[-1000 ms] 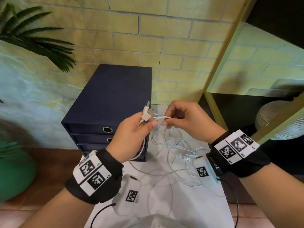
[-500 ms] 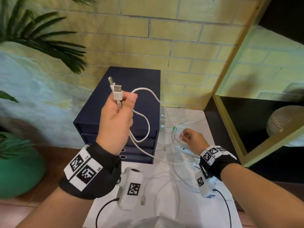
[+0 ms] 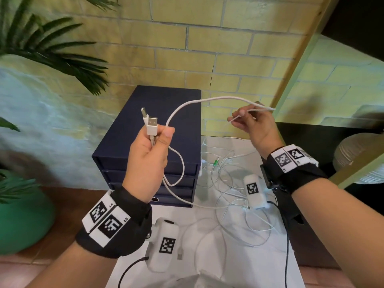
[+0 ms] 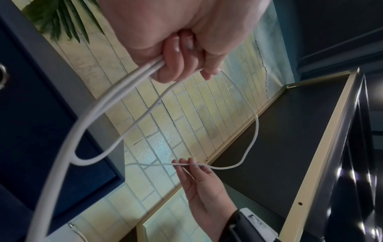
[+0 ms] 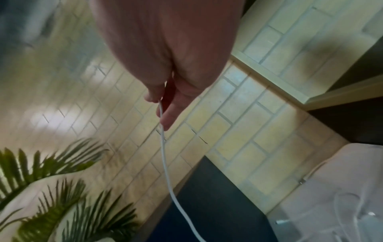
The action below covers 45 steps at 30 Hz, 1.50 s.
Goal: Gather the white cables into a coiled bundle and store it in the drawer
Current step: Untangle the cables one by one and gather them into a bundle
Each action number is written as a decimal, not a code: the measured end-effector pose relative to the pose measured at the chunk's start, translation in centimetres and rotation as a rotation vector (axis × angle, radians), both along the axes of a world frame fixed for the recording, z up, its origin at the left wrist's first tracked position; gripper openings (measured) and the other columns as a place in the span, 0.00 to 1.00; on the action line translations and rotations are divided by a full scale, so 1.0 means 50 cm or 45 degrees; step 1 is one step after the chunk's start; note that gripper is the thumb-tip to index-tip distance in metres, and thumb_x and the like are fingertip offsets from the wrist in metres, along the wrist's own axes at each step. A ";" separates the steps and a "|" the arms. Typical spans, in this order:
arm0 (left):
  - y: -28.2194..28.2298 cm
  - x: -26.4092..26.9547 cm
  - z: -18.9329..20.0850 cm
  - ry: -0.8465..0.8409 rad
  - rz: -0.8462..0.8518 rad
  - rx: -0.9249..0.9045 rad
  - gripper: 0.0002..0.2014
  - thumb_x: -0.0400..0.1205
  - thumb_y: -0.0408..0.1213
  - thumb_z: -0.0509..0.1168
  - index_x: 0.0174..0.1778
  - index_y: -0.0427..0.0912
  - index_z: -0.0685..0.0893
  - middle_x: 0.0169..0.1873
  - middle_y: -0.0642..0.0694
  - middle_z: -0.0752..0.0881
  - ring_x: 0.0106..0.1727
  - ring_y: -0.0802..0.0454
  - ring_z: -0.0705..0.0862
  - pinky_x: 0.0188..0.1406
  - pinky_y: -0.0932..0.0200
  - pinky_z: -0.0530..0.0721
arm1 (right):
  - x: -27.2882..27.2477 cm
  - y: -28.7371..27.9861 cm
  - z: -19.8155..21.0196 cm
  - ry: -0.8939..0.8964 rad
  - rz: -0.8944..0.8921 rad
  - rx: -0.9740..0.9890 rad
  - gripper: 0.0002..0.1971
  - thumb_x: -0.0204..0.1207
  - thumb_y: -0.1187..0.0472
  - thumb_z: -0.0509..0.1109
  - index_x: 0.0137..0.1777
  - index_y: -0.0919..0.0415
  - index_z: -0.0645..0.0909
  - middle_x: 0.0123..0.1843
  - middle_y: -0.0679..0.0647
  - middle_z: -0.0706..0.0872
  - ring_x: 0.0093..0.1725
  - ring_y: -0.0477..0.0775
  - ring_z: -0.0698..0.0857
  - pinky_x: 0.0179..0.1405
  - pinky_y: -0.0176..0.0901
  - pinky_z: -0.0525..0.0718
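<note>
Coiling under way. Left hand (image 3: 148,154) fisted on plug ends of cables (image 3: 199,100), raised over bench (image 3: 239,267); right hand (image 3: 256,125) pinching a strand. Rest tangled on bench. Next: loop strand back to left. Drawer (image 3: 182,167) closed.

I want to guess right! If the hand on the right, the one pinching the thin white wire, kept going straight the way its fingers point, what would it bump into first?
Probably the yellow brick wall. In the wrist view the right hand points its fingers at those bricks, with only the white cable it pinches trailing ahead. How far off the wall is can't be judged.
</note>
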<state>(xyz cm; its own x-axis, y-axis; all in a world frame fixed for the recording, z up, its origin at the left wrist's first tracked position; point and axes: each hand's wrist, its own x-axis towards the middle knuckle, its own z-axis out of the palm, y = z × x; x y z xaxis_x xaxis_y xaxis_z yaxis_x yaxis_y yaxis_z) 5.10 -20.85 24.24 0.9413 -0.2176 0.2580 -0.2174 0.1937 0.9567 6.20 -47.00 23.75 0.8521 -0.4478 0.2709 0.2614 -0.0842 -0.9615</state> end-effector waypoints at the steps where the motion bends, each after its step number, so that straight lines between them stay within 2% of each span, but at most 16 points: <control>1: 0.000 -0.001 0.000 0.002 0.003 0.000 0.05 0.83 0.43 0.62 0.43 0.48 0.78 0.22 0.53 0.63 0.22 0.56 0.58 0.19 0.60 0.58 | -0.004 -0.001 0.007 -0.014 -0.008 -0.020 0.04 0.83 0.69 0.60 0.47 0.64 0.73 0.36 0.55 0.84 0.35 0.48 0.90 0.37 0.36 0.88; 6: 0.004 -0.001 0.001 0.010 0.021 -0.003 0.05 0.84 0.41 0.61 0.43 0.47 0.77 0.21 0.54 0.64 0.22 0.57 0.59 0.19 0.61 0.58 | -0.049 -0.014 0.008 0.091 -0.017 -0.237 0.08 0.84 0.66 0.60 0.45 0.55 0.77 0.34 0.55 0.81 0.25 0.47 0.85 0.20 0.34 0.79; 9: 0.002 0.000 0.000 0.010 0.011 -0.016 0.05 0.83 0.42 0.62 0.43 0.47 0.78 0.21 0.55 0.64 0.22 0.57 0.59 0.20 0.59 0.57 | -0.080 -0.028 -0.007 0.213 -0.050 -0.565 0.08 0.83 0.63 0.62 0.48 0.54 0.82 0.32 0.52 0.80 0.23 0.42 0.77 0.23 0.31 0.75; 11: -0.001 0.000 0.001 0.010 0.001 -0.032 0.05 0.83 0.43 0.62 0.44 0.46 0.78 0.21 0.56 0.65 0.22 0.57 0.59 0.19 0.59 0.57 | -0.103 -0.038 -0.018 0.351 -0.031 -0.743 0.08 0.82 0.61 0.64 0.52 0.57 0.86 0.32 0.52 0.82 0.27 0.42 0.78 0.30 0.29 0.77; 16: -0.005 0.008 0.003 0.010 -0.020 -0.041 0.04 0.83 0.41 0.63 0.44 0.47 0.79 0.21 0.57 0.66 0.21 0.58 0.59 0.18 0.62 0.58 | -0.163 -0.060 -0.070 1.020 0.297 -1.076 0.09 0.80 0.54 0.65 0.51 0.53 0.86 0.33 0.48 0.83 0.28 0.42 0.79 0.32 0.31 0.75; 20: -0.003 0.009 -0.004 -0.021 -0.067 0.048 0.04 0.81 0.42 0.66 0.48 0.52 0.86 0.25 0.52 0.66 0.23 0.55 0.58 0.18 0.60 0.58 | -0.202 -0.061 -0.152 1.612 0.539 -1.226 0.08 0.80 0.63 0.63 0.49 0.58 0.85 0.37 0.49 0.87 0.35 0.47 0.88 0.31 0.32 0.80; 23: 0.001 0.003 -0.007 0.026 -0.074 0.051 0.07 0.83 0.43 0.63 0.44 0.54 0.86 0.22 0.55 0.64 0.22 0.56 0.58 0.18 0.62 0.58 | -0.224 -0.052 -0.192 1.928 0.704 -1.432 0.11 0.78 0.66 0.64 0.58 0.64 0.83 0.40 0.54 0.86 0.37 0.51 0.86 0.37 0.37 0.82; 26: 0.005 -0.003 -0.007 0.093 -0.099 0.021 0.13 0.86 0.45 0.56 0.40 0.49 0.82 0.21 0.55 0.62 0.21 0.58 0.58 0.18 0.64 0.58 | -0.226 -0.071 -0.221 1.816 0.620 -1.579 0.24 0.77 0.68 0.66 0.74 0.59 0.72 0.68 0.55 0.80 0.67 0.57 0.80 0.65 0.44 0.78; 27: 0.006 -0.005 -0.007 0.108 -0.112 0.017 0.14 0.87 0.46 0.54 0.39 0.48 0.80 0.21 0.55 0.62 0.21 0.58 0.57 0.18 0.64 0.58 | -0.223 -0.075 -0.223 1.719 0.500 -1.503 0.26 0.77 0.70 0.65 0.75 0.57 0.70 0.71 0.55 0.77 0.69 0.58 0.78 0.69 0.46 0.77; 31: 0.005 -0.009 -0.009 0.159 -0.184 -0.035 0.17 0.87 0.48 0.52 0.34 0.47 0.74 0.21 0.55 0.60 0.21 0.58 0.56 0.18 0.65 0.57 | -0.197 -0.046 -0.187 0.892 0.012 -1.227 0.17 0.77 0.70 0.63 0.65 0.60 0.73 0.63 0.55 0.75 0.55 0.52 0.79 0.58 0.49 0.81; 33: 0.002 -0.013 -0.009 0.164 -0.219 -0.054 0.18 0.86 0.50 0.52 0.33 0.46 0.72 0.22 0.54 0.59 0.22 0.57 0.55 0.18 0.63 0.55 | -0.185 0.007 -0.152 0.434 0.001 -1.213 0.09 0.81 0.59 0.63 0.59 0.59 0.76 0.55 0.50 0.76 0.52 0.48 0.77 0.56 0.50 0.80; 35: -0.001 -0.019 -0.007 0.165 -0.252 -0.076 0.17 0.83 0.51 0.53 0.33 0.46 0.70 0.23 0.53 0.58 0.22 0.56 0.54 0.19 0.61 0.54 | -0.184 0.073 -0.122 0.181 0.199 -1.273 0.17 0.80 0.44 0.60 0.59 0.56 0.78 0.54 0.48 0.77 0.55 0.49 0.75 0.59 0.47 0.76; 37: -0.004 -0.022 -0.006 0.161 -0.277 -0.098 0.17 0.82 0.52 0.53 0.33 0.45 0.70 0.23 0.52 0.58 0.22 0.57 0.55 0.20 0.61 0.54 | -0.186 0.137 -0.119 0.107 0.444 -1.479 0.28 0.74 0.34 0.61 0.64 0.53 0.77 0.60 0.49 0.77 0.59 0.50 0.73 0.62 0.43 0.70; 39: -0.004 -0.023 -0.004 0.155 -0.287 -0.117 0.17 0.83 0.52 0.53 0.33 0.46 0.70 0.23 0.52 0.58 0.22 0.57 0.55 0.19 0.62 0.54 | -0.181 0.171 -0.144 0.095 0.579 -1.763 0.27 0.71 0.33 0.63 0.63 0.51 0.78 0.62 0.48 0.78 0.61 0.50 0.73 0.60 0.45 0.69; 42: 0.003 -0.019 -0.003 0.148 -0.257 -0.130 0.17 0.83 0.52 0.53 0.32 0.46 0.70 0.22 0.55 0.59 0.21 0.58 0.55 0.18 0.64 0.56 | -0.159 0.151 -0.176 0.132 0.540 -1.972 0.14 0.75 0.47 0.60 0.47 0.54 0.81 0.49 0.49 0.86 0.57 0.57 0.81 0.55 0.51 0.80; 45: 0.016 -0.011 -0.002 0.150 -0.190 -0.144 0.17 0.84 0.51 0.53 0.32 0.48 0.71 0.21 0.56 0.60 0.20 0.59 0.56 0.16 0.65 0.56 | -0.154 0.085 -0.176 0.408 0.408 -1.856 0.05 0.76 0.58 0.62 0.41 0.55 0.78 0.39 0.52 0.84 0.45 0.58 0.82 0.47 0.49 0.81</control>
